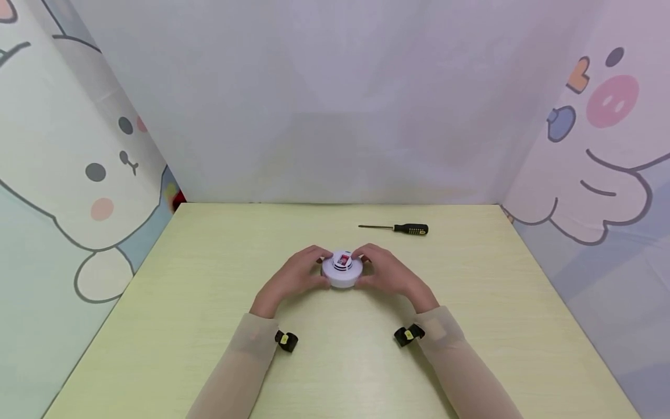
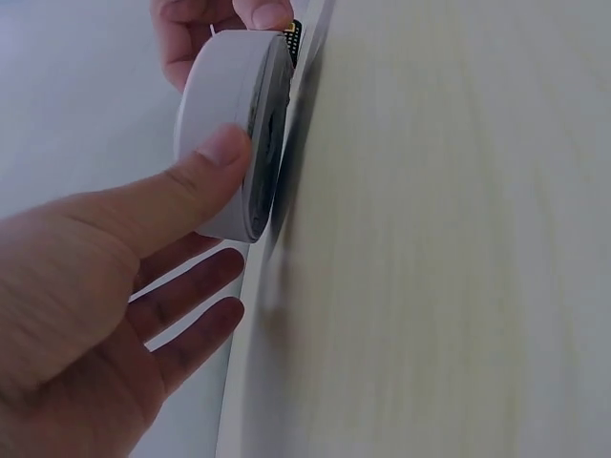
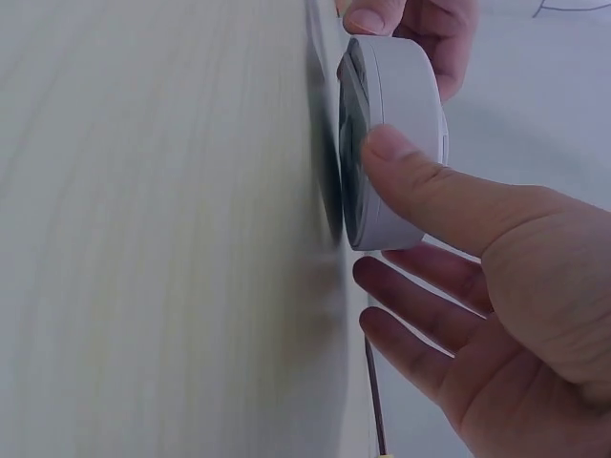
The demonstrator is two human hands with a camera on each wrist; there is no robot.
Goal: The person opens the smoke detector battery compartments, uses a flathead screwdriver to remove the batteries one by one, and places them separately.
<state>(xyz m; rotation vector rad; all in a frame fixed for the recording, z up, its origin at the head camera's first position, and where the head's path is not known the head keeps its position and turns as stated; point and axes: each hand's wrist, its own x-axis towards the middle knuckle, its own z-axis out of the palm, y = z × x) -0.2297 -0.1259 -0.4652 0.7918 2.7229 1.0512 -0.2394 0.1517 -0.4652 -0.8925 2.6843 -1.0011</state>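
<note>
A round white smoke detector (image 1: pixel 342 277) with a slotted raised centre and a red label is between both hands. My left hand (image 1: pixel 299 272) grips its left side, the thumb pressing the rim in the left wrist view. From the right side my right hand (image 1: pixel 388 272) pinches it the same way. Both wrist views show the smoke detector (image 2: pixel 212 95) close over the tabletop, its dark underside facing the wood. A thin gap appears beneath part of it; whether an edge touches the table I cannot tell. The lower fingers of each hand extend free of it.
Behind the hands, a screwdriver (image 1: pixel 410 228) with a black and yellow handle lies on the pale wooden table (image 1: pixel 209 244), its shaft pointing left. White cloth (image 1: pixel 335 116) hangs along the back edge, with cartoon-printed cloth (image 1: pixel 602 174) at both sides.
</note>
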